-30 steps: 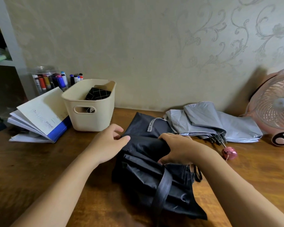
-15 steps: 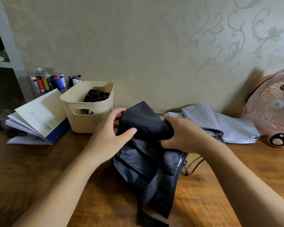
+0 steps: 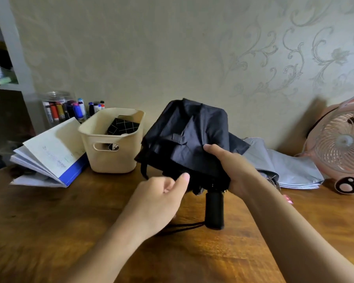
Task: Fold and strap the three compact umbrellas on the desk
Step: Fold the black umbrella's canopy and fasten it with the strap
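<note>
Head view: right hand (image 3: 235,170) grips the black umbrella (image 3: 188,135) by its bunched canopy above the desk (image 3: 49,221), left hand (image 3: 159,199) pinching its lower edge.

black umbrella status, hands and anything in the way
Right hand grips black umbrella canopy, left hand pinches its hem. Handle down, canopy loose, unstrapped. Gray umbrella lies behind.

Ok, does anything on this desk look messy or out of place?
Nothing spilled or broken. The grey umbrella lies loose by the wall, and the book sits splayed open, pages fanned, beside the cream basket. The black umbrella in the right hand is unstrapped.
</note>
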